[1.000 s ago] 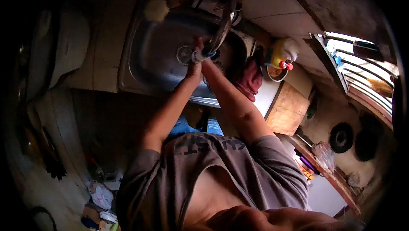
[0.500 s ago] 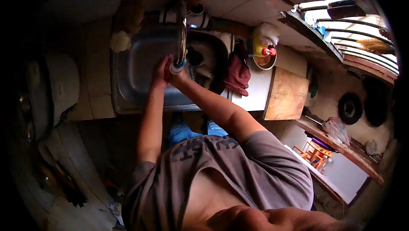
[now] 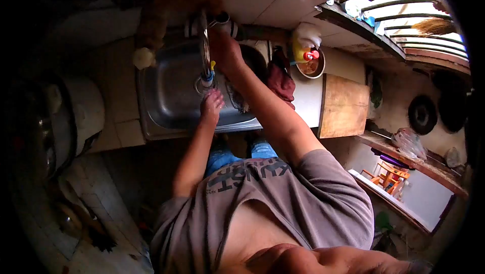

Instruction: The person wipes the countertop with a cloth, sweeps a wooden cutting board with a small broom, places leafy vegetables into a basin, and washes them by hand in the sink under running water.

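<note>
My left hand is just below the spout end of a curved metal faucet, over the steel sink. Its fingers are loosely extended, and nothing shows in them. A blue and white fitting with a yellow tab sits at the spout's tip. My right hand reaches to the back of the sink beside the faucet, near its base. Shadow and blur obscure its fingers, so I cannot tell whether it grips anything. Beneath my right forearm lies a dark, crumpled item, partly hidden.
Right of the sink are a maroon cloth, a yellow bottle with a red cap, a metal bowl and a wooden board. A furry orange-brown shape with a pale end is at the back left. A large pot-like appliance stands left.
My hands, together at the spout before, have separated. The right hand has moved to the back beside the faucet; the left has moved slightly toward me. The view has shifted a little.
</note>
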`<act>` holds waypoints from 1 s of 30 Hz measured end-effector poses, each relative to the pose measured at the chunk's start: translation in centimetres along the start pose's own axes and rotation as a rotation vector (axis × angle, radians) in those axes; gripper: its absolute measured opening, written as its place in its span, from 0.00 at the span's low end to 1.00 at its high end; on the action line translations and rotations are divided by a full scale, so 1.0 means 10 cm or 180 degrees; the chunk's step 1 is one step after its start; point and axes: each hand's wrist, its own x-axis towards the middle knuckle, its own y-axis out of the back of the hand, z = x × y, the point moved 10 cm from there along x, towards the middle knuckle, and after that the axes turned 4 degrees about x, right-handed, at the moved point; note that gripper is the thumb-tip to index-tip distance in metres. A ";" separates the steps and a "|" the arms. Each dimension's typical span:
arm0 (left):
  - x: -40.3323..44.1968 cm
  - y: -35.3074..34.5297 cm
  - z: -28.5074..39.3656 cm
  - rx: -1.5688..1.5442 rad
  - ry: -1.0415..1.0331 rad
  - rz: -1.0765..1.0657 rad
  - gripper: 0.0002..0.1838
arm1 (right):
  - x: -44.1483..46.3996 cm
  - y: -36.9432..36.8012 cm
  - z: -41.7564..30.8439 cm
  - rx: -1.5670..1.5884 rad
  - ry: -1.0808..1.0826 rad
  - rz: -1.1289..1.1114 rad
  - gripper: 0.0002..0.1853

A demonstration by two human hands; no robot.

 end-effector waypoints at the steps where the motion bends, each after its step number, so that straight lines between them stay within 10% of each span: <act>1: -0.13 -0.03 0.00 -0.0050 0.0093 0.0155 0.18 | 0.04 -0.02 -0.05 0.1785 -0.0668 0.0508 0.10; 2: -0.19 -0.05 0.00 -0.0027 0.0067 0.0138 0.18 | -0.01 -0.14 0.00 0.3573 -0.1336 0.0997 0.10; 10: -0.60 -0.22 0.04 0.1122 -0.0407 -0.0194 0.16 | -0.23 0.28 0.11 0.4451 -0.1162 0.0632 0.15; 18: -1.69 -1.57 0.77 0.2302 -0.2587 -0.0509 0.31 | -1.41 0.20 -1.00 -0.0025 -0.0585 0.0024 0.18; 23: -2.54 -2.10 0.78 0.2846 -0.4086 -0.1178 0.30 | -1.99 0.01 -2.34 -0.1262 0.1969 -0.0312 0.17; 24: -2.13 -1.90 0.63 0.3394 -0.3696 -0.1068 0.30 | -2.10 0.06 -2.10 -0.1473 0.2231 -0.0373 0.17; 26: -0.87 -1.12 0.12 0.5340 -0.1971 -0.0823 0.30 | -2.01 0.38 -0.75 -0.2267 0.0636 -0.0729 0.22; 28: -1.42 -1.26 0.03 0.7447 -0.1672 -0.1256 0.24 | -2.21 0.62 -0.47 -0.3259 0.0175 -0.1411 0.21; 30: -1.73 -1.73 0.25 0.6328 -0.2307 -0.0681 0.19 | -2.10 0.75 -1.08 -0.3337 0.0281 -0.0922 0.16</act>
